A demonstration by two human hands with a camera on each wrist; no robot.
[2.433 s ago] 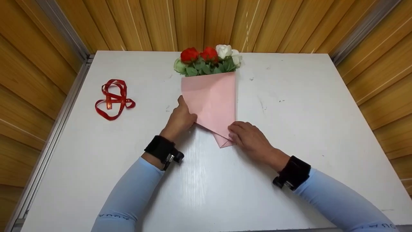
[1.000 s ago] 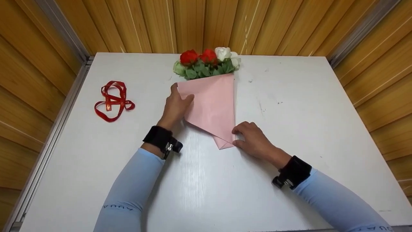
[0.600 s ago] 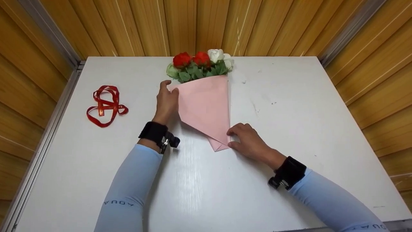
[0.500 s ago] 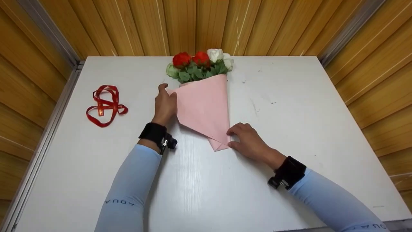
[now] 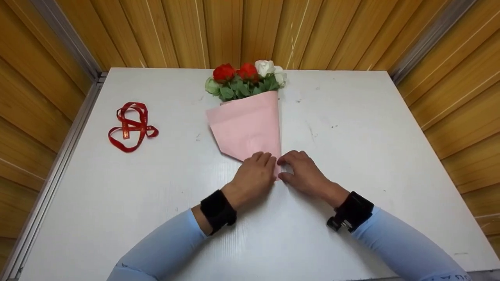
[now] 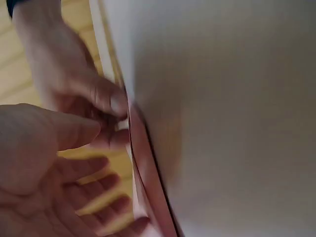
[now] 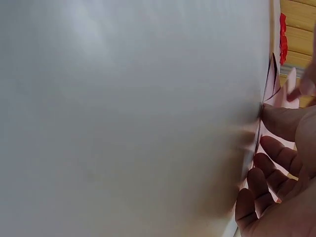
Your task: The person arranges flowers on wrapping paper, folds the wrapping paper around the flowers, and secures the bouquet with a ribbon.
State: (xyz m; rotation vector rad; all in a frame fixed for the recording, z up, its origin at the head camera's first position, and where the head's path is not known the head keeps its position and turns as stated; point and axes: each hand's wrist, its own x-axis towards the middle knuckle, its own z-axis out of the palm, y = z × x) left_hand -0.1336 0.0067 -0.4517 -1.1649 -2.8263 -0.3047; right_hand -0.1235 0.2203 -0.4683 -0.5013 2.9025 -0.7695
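A bouquet of artificial roses [image 5: 247, 76], red, white and pale green with leaves, lies wrapped in pink paper [image 5: 248, 125] on the table. The paper's upper left corner spreads outward, with nothing holding it. My left hand [image 5: 253, 177] is over the narrow lower end of the wrap and hides its folded tip; its fingers look loose and spread in the left wrist view, beside the pink paper [image 6: 148, 170]. My right hand [image 5: 306, 173] has thumb and fingertips at the wrap's lower right edge, with a gap between them. In the right wrist view its fingers [image 7: 259, 185] are gently bent along that edge.
A red ribbon [image 5: 133, 127] with gold print lies in loops on the left of the white table [image 5: 343, 128]. Wood-look panel walls [image 5: 258, 31] stand behind the table and along both sides.
My left hand has drawn the paper's upper left corner outward, let go of it, and come down to the wrap's lower end beside my right hand. The right hand stays nearly in place.
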